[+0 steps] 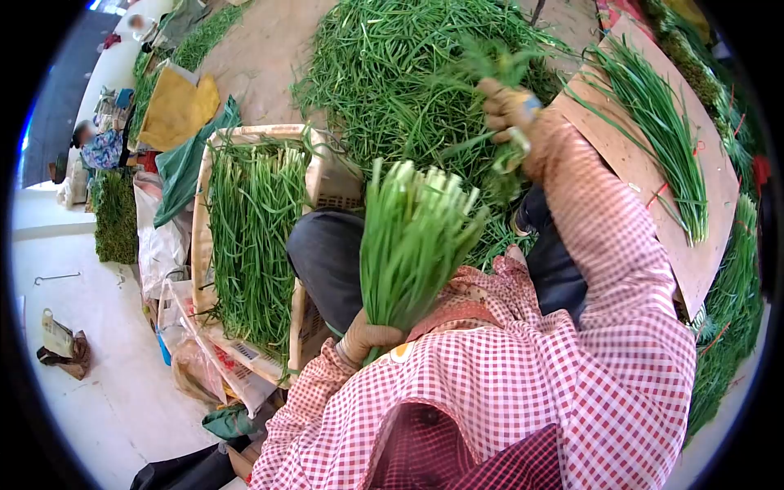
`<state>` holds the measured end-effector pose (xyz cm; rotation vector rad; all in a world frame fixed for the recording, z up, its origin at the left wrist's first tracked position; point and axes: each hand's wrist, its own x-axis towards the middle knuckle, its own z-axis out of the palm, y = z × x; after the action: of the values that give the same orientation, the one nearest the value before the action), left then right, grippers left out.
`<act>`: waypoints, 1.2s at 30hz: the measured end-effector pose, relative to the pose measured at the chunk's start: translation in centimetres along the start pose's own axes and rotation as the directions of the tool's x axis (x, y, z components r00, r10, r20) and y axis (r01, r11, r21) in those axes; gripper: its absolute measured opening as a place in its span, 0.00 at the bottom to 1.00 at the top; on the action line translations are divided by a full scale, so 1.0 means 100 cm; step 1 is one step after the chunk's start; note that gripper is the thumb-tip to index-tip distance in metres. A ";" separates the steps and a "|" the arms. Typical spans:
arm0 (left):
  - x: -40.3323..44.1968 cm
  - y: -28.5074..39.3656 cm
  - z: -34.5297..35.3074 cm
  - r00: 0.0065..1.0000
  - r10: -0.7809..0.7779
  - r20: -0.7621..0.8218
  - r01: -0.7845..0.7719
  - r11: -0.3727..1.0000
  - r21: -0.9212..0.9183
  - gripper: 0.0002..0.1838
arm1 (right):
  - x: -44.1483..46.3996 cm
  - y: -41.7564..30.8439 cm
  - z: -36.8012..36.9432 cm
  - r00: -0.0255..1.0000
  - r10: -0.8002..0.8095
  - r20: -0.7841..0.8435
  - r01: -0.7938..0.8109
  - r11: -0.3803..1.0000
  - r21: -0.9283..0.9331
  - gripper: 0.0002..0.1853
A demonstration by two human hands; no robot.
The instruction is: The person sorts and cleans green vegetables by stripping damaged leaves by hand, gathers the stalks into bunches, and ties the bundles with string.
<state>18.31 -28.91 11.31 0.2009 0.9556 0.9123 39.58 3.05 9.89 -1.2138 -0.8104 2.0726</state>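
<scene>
Upright green bundle (418, 245), pale stalk ends fanned out on top.

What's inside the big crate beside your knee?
Long green stalks lie packed inside the crate, with paler ends near the top. They cover the bottom, so I can't see what's under them.

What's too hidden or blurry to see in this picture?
All in the head view:
- Right hand: its exact finger positions, blurred by motion.
- Loose greens in its grip: single leaves, blurred too.
- Left hand: some fingers, hidden by the bunch of green stalks.
- Crate: its bottom, covered by stalks.
- Floor under the big pile: covered.
- Faraway person: what they're doing, too small.
</scene>
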 end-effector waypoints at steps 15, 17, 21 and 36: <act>-0.001 -0.003 0.008 0.983 0.114 -0.142 -0.077 0.967 0.242 0.36 | -0.055 0.083 0.033 0.905 -0.076 0.418 0.403 0.469 -0.786 0.26; 0.001 -0.003 0.006 0.976 0.100 -0.194 -0.036 0.950 0.310 0.36 | -0.034 0.094 0.027 0.918 -0.046 0.393 0.370 0.453 -0.811 0.23; 0.001 -0.003 0.005 0.965 0.108 -0.240 -0.017 0.936 0.350 0.36 | -0.038 0.041 0.021 0.988 0.024 0.152 0.121 0.489 -0.864 0.27; 0.004 -0.012 -0.014 0.978 0.165 -0.130 -0.101 0.913 0.396 0.40 | -0.056 0.085 0.030 0.865 -0.219 0.451 0.479 0.627 -0.615 0.22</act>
<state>18.04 -29.67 9.60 0.5432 1.2834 0.8651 37.52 -7.12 7.70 -0.9199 -1.9968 1.6640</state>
